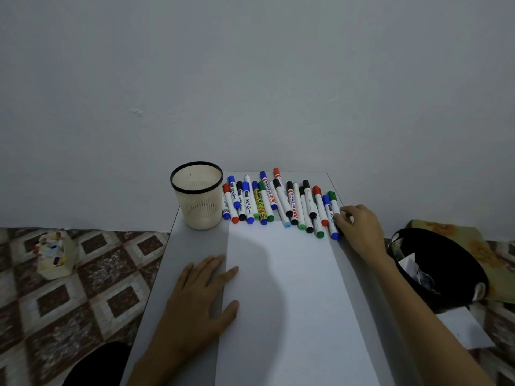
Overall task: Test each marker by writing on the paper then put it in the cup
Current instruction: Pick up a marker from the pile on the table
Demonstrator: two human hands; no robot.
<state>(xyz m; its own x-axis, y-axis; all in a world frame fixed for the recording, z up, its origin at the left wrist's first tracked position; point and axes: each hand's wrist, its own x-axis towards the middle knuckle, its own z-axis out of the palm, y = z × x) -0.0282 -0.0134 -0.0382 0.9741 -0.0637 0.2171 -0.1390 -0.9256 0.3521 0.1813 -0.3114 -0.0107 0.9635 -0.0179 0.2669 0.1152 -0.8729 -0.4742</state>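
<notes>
A white sheet of paper (289, 288) lies on the grey table (195, 246). Several markers (278, 203) with coloured caps lie side by side in a row along the paper's far end. A cream mesh cup (198, 200) with a black rim stands upright at the row's left end and looks empty. My left hand (199, 299) rests flat, fingers spread, on the paper's left edge. My right hand (359, 227) is at the right end of the row, its fingertips closing around the green-capped marker (334, 208), which still lies on the table.
A black bin (437, 271) with scraps of paper stands on the floor to the right of the table. A small cream holder (55, 254) with coloured items sits on the patterned floor at the left. A plain wall rises right behind the table.
</notes>
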